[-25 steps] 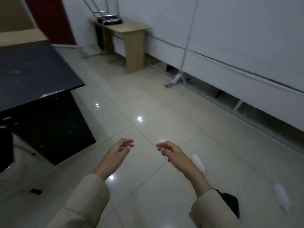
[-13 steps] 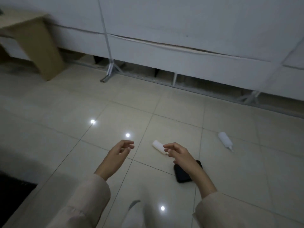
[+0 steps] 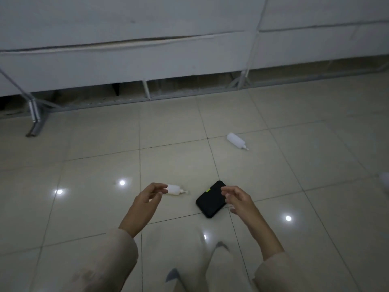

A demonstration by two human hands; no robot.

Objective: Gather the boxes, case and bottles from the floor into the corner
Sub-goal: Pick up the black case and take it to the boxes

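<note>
A black flat case (image 3: pixel 210 199) with a small green tab lies on the tiled floor in front of me. A small white bottle (image 3: pixel 175 190) lies on its side just left of it. A second white bottle (image 3: pixel 236 141) lies farther off, toward the wall. Part of another white object (image 3: pixel 384 180) shows at the right edge. My left hand (image 3: pixel 147 199) hovers in the air with loosely curled fingers, overlapping the near bottle's base in view. My right hand (image 3: pixel 236 200) hovers over the case's right end, fingers apart. Both hands hold nothing.
A white panelled wall (image 3: pixel 189 49) on a metal frame runs across the back, with a gap under it. A metal foot (image 3: pixel 34 121) sticks out onto the floor at the left. My legs and feet (image 3: pixel 219 247) show at the bottom.
The view has swung right and come closer to the case and bottles. The wooden table has left the view. Both hands stay raised and empty, now spread wider apart.
</note>
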